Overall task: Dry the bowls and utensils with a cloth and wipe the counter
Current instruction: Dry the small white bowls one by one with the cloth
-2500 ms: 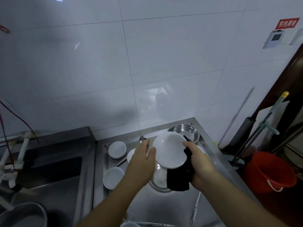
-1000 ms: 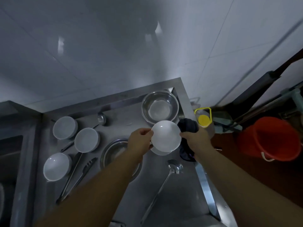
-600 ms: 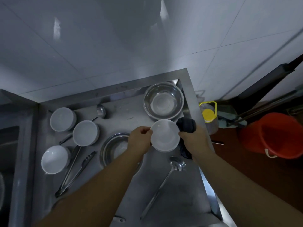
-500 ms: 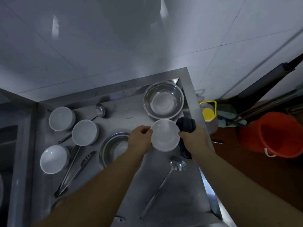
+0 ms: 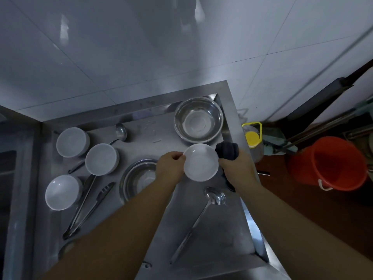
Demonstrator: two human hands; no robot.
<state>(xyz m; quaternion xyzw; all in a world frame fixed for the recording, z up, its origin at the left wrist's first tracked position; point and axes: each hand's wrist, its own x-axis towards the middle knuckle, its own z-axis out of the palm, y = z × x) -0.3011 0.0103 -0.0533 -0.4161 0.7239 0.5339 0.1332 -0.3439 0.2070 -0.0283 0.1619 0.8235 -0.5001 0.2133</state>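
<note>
A small white bowl (image 5: 200, 162) is held above the steel counter (image 5: 212, 235). My left hand (image 5: 170, 167) pinches its left rim. My right hand (image 5: 237, 168) grips a dark cloth (image 5: 227, 150) against the bowl's right rim. Three white bowls (image 5: 102, 158) stand on the counter's left side. One steel bowl (image 5: 198, 120) sits in the far right corner, another steel bowl (image 5: 139, 179) lies partly under my left wrist. A ladle (image 5: 214, 197) lies below the held bowl, tongs (image 5: 88, 207) lie at the left, and a second ladle (image 5: 120, 131) at the back.
The tiled wall (image 5: 141, 47) rises behind the counter. On the floor to the right are a red bucket (image 5: 331, 164), a yellow-capped jug (image 5: 252, 136) and mop handles (image 5: 314, 136). A sink basin (image 5: 8, 168) lies at the far left.
The view has tilted down onto the counter since 2.5 s ago, when the bowl stood tilted toward me. Over the last second both hands and the bowl have stayed nearly in place.
</note>
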